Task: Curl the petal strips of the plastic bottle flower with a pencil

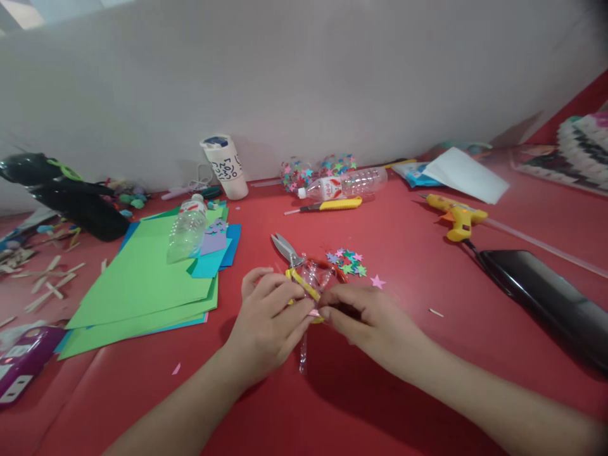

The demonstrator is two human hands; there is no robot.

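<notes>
In the middle of the red table, my left hand curls around a small clear plastic piece with a yellow band. At its right side the thumb and fingertips of my right hand are pinched together against the same piece. A bit of pink shows between the hands, but the fingers hide most of what lies there. A narrow clear plastic strip sticks out below. Just behind lie scissors with red handles, partly covered by clear plastic scraps. Small coloured paper stars are piled to the right.
Green paper sheets and a cut bottle lie left. Toward the wall are a white tumbler, a plastic bottle and a yellow cutter. A yellow glue gun and a black case occupy the right.
</notes>
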